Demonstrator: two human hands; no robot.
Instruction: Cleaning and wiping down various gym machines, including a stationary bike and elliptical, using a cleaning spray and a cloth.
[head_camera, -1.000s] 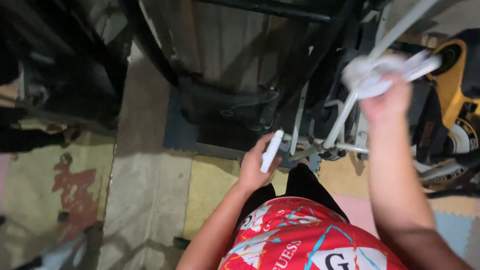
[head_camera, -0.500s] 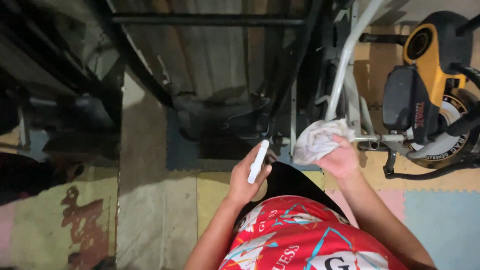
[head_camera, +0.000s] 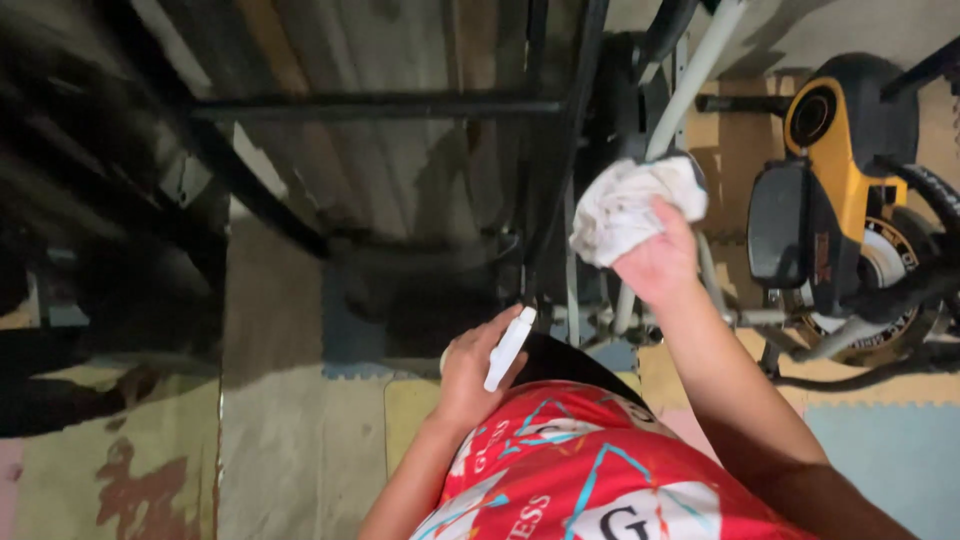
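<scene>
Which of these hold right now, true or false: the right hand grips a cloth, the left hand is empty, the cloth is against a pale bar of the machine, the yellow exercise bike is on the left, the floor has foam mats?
1. The right hand grips a white cloth. True.
2. The left hand is empty. False: it holds a white spray bottle.
3. The cloth is up against a pale bar of the machine. True.
4. The yellow exercise bike stands on the left. False: it is on the right.
5. Foam mats cover the floor. True.
</scene>
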